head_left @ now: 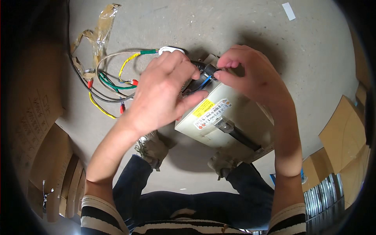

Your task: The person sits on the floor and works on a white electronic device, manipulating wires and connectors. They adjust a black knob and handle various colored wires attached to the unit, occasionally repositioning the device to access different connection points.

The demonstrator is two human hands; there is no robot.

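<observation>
Hands work together over a pale grey metal box with a rectangular body [231,117], which lies tilted on a bare concrete floor [219,27] between the person's feet. The left hand [162,92] rests across the box's upper left end, fingers curled down over the wiring there and the thumb stretched out along the box's top face, its tip just beside a yellow and white warning sticker [209,111]. What the curled fingers grip cannot be told, since the hand hides it. The right hand [250,76] hovers at the same end, with thumb and forefinger pinched on a small black connector [210,69] from which a blue wire [203,83] runs down toward the box; the other fingers are bent loosely above.

A bundle of loose wires in green, yellow, grey and black with red tips [109,84] spreads on the floor to the left of the box, and a white plug [169,49] peeks out above the left knuckles. Crumpled brown packing tape [100,29] lies beyond the wires. A black strap handle [241,137] runs along the box's near side. Flattened cardboard sheets [344,137] stand at the right, and more cardboard [51,164] leans at the left. Both worn grey shoes [150,149] sit just under the box.
</observation>
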